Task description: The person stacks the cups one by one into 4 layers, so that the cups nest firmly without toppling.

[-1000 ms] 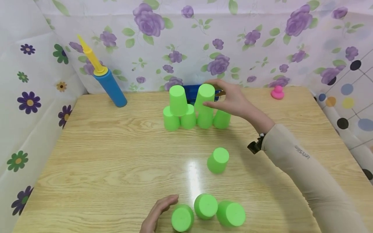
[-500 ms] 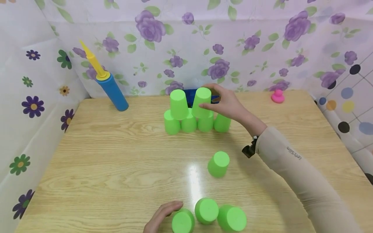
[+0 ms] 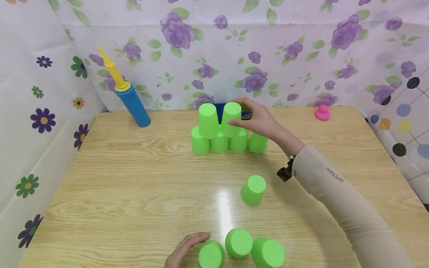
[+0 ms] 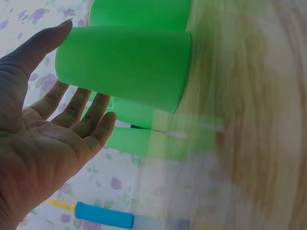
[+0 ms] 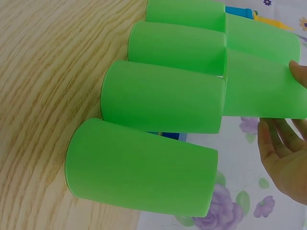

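Right hand (image 3: 257, 119) grips an upper cup (image 3: 231, 116), toward twelve o'clock. Left hand (image 3: 186, 246) — grip wide — lies by a nearer cup (image 3: 211, 256) at six.

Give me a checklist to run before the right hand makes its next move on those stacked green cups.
1. Base row: four base cups upside down, side by side. Ok.
2. Left upper cup: bridges the first two base cups. Ok.
3. Right upper cup: lined up over the middle two base cups. Ok.
4. Right hand off that cup: it holds the cup between thumb and fingers. Not ok.
5. Left hand gripping the nearby loose cup: contact unclear. Cannot tell.
6. Blue object not touching the stack: partly hidden behind it. Cannot tell.
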Available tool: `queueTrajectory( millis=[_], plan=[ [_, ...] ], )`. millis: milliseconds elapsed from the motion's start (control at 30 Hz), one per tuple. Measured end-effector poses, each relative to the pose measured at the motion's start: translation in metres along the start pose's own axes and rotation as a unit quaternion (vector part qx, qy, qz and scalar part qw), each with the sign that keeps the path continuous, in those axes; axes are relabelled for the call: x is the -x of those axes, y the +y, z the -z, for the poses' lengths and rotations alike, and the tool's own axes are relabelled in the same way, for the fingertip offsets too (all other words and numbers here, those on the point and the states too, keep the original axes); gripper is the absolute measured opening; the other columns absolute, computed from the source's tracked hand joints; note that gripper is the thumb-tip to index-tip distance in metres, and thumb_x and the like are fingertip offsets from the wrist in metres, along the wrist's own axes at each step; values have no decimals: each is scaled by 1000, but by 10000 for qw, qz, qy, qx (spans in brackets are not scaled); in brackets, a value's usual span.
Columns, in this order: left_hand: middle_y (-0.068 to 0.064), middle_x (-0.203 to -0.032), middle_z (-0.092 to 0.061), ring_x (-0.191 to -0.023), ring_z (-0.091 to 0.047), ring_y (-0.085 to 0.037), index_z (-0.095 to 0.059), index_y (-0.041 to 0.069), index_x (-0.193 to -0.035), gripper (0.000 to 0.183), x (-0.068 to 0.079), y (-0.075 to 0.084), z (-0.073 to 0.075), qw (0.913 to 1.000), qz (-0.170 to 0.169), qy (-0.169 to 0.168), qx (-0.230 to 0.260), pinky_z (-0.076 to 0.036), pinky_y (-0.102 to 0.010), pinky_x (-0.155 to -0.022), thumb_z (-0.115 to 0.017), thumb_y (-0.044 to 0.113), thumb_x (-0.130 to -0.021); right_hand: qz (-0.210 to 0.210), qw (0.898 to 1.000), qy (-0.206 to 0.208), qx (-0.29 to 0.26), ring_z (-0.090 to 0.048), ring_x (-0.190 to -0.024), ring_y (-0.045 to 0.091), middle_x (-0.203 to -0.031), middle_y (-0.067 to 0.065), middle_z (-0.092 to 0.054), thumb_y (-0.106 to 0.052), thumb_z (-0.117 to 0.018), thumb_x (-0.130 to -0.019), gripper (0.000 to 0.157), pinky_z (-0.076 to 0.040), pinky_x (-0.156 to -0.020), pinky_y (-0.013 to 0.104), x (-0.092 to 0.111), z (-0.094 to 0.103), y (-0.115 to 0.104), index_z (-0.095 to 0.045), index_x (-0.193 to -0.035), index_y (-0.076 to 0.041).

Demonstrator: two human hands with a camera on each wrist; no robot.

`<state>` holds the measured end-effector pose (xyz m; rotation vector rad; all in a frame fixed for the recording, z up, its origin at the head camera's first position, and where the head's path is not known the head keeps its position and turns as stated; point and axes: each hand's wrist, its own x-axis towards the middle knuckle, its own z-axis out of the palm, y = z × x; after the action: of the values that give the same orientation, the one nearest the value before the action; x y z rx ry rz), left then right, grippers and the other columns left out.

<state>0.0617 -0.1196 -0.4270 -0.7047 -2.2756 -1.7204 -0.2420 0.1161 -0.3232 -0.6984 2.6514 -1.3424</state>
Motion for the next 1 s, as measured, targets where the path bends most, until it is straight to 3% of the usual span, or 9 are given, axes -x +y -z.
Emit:
queueTrajectory(
  millis=[267,633,1000],
  plan=[
    [-11,-115,-61,-107,-57,-15,-54,7,-126,65,3,3,0,9989,427,-137,-113,-48,-28,-92,-81,9,-68,-56,10000,23,-36,-51,-117,21,-133,0,-49,-38,-73,-80,66,-49,-92,35,0,-2,6,-43,-138,-21],
    [-12,-115,-61,-107,-58,-16,-54,8,-126,65,2,-2,1,9987,395,-249,-209,-48,-28,-91,-82,12,-68,-195,9991,-93,-377,-46,-122,19,-135,-2,-48,-37,-72,-81,66,-43,-99,37,1,-3,2,-42,-138,-22],
    [2,-110,-63,-101,-60,-12,-56,13,-121,58,-6,7,9,9941,983,-385,-254,-50,-31,-87,-83,17,-69,-139,9989,-85,-448,-45,-124,20,-136,0,-47,-38,-72,-81,69,-40,-102,38,6,2,5,-40,-139,-22]
  ],
)
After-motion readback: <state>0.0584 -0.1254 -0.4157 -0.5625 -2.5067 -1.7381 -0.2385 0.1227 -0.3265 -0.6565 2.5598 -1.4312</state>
